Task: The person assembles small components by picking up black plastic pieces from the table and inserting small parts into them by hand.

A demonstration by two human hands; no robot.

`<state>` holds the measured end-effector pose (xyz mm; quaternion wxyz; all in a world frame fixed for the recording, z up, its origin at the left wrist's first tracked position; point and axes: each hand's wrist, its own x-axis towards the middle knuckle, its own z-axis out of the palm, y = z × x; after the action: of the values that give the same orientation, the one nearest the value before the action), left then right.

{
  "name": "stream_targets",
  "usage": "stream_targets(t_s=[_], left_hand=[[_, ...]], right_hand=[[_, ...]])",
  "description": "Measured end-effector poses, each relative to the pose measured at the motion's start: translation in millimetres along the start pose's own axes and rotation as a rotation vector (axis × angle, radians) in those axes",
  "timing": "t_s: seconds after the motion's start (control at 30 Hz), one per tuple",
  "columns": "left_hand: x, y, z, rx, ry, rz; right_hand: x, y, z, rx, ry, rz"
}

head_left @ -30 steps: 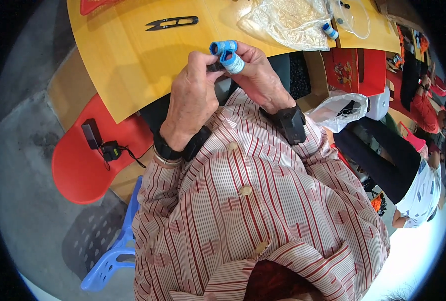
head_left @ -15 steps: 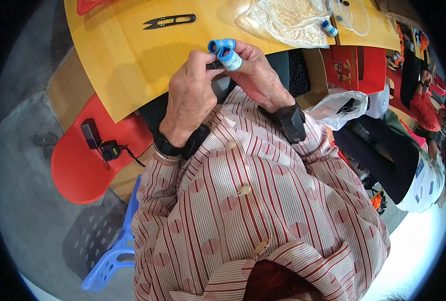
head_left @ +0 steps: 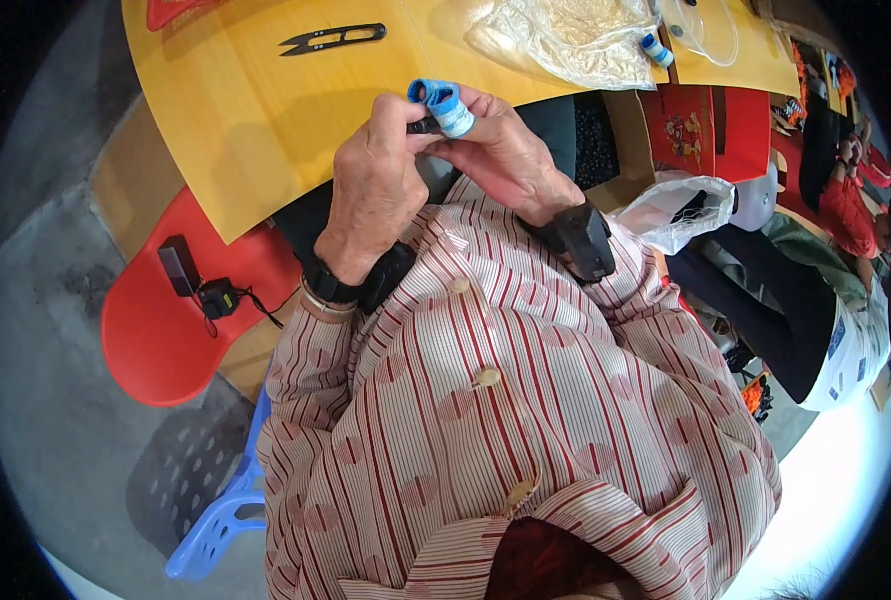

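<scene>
At twelve o'clock, the left hand [head_left: 373, 190] pinches a dark piece [head_left: 423, 126]; the right hand [head_left: 513, 165], fingers likewise nearly closed, holds blue-and-white loops [head_left: 453, 114]. Black snips [head_left: 350, 36] lie at eleven.

I classify this site as a small workshop. Indicators in my head view: thread snips [head_left: 316, 42] on a yellow worktable [head_left: 250, 125], an open cardboard box [head_left: 632, 130], and a concrete floor [head_left: 40, 350].
</scene>
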<state>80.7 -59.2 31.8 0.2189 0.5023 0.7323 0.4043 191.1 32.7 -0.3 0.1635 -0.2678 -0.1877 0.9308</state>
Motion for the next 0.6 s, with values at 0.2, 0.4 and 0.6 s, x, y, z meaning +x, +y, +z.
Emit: stream_targets(t_s=[0.2,0.4,0.6], left_hand=[[1.4,1.8,1.2,0.082,-0.008,0.027],[-0.4,0.0,1.2,0.125,-0.002,0.073],[-0.2,1.2,-1.3,0.109,-0.023,0.125]], right_hand=[[-2.4,-1.2,8.3,-0.278,0.054,-0.157],[0.1,-2.9,0.5,-0.229,-0.038,-0.084],[-5.7,-6.8,-2.3,-0.201,-0.044,0.050]])
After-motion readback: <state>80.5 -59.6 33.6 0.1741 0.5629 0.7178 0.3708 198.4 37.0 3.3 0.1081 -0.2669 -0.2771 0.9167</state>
